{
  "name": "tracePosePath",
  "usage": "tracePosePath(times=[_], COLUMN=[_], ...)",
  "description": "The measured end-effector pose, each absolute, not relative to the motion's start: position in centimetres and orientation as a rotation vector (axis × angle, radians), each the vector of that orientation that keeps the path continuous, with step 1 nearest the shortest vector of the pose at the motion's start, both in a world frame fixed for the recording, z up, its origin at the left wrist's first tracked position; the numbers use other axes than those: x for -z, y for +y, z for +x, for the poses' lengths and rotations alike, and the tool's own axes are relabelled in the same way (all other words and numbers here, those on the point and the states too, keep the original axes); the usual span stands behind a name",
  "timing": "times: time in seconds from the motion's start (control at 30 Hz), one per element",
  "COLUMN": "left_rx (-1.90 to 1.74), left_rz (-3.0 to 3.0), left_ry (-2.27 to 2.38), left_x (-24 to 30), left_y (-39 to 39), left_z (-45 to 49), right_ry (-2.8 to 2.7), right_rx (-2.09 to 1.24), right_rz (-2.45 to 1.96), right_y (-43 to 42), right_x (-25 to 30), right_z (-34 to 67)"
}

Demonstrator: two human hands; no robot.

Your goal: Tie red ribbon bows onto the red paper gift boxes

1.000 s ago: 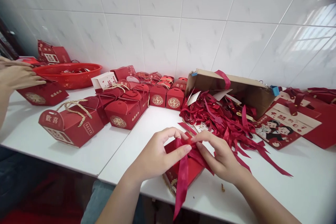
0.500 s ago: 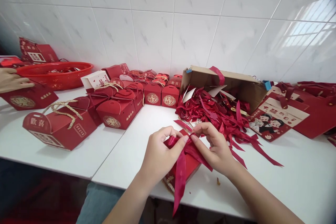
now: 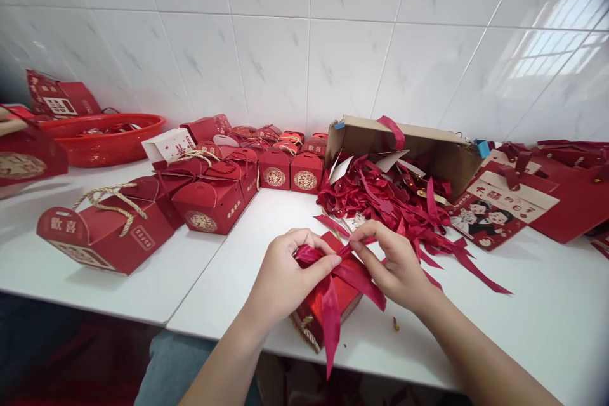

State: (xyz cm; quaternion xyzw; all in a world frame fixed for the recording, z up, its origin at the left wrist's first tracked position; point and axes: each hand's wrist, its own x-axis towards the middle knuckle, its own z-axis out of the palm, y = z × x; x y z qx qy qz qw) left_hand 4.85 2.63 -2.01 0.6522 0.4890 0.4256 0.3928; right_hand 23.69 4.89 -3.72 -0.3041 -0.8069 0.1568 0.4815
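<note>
A small red gift box with a twisted gold cord lies near the table's front edge, under both hands. Over it sits a dark-red satin ribbon in a bow shape, one tail hanging past the edge. My left hand pinches the ribbon's left loop between thumb and fingers. My right hand is closed in a pinch on the ribbon's right part, just beside the left thumb. The knot between the fingertips is partly hidden. Just behind the hands spreads a heap of red ribbons and tags.
The tipped cardboard box backs the heap. A printed gift bag stands right. Several red boxes and a corded box fill the left, with a red basin. A co-worker's hand shows far left.
My right hand has drawn slightly away from the left, pulling the ribbon between them. At far left, the co-worker's hand and the red box there have moved left and up.
</note>
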Motion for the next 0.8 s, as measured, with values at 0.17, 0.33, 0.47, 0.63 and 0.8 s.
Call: tracePosePath(times=[0.17, 0.33, 0.47, 0.63, 0.8], left_rx=[-1.037, -1.019, -1.07, -1.158, -1.08], left_rz=[1.693, 1.734, 1.675, 1.638, 1.646], left_ry=[1.278, 1.266, 1.228, 1.236, 1.301], left_x=[1.8, 1.7, 2.0, 2.6, 2.3], left_y=[2.7, 2.8, 2.9, 3.2, 3.2], left_z=[4.7, 4.6, 4.7, 4.8, 4.7], right_ry=[-1.945, -1.903, -1.877, -1.863, -1.842], right_rx=[-0.405, -0.529, -0.611, -0.663, -0.661], right_rz=[-0.764, -0.765, -0.753, -0.762, -0.738], right_y=[5.2, 5.3, 5.4, 5.6, 5.4], right_x=[3.9, 4.0, 4.4, 4.8, 4.7], right_z=[23.9, 24.0, 24.0, 24.0, 24.1])
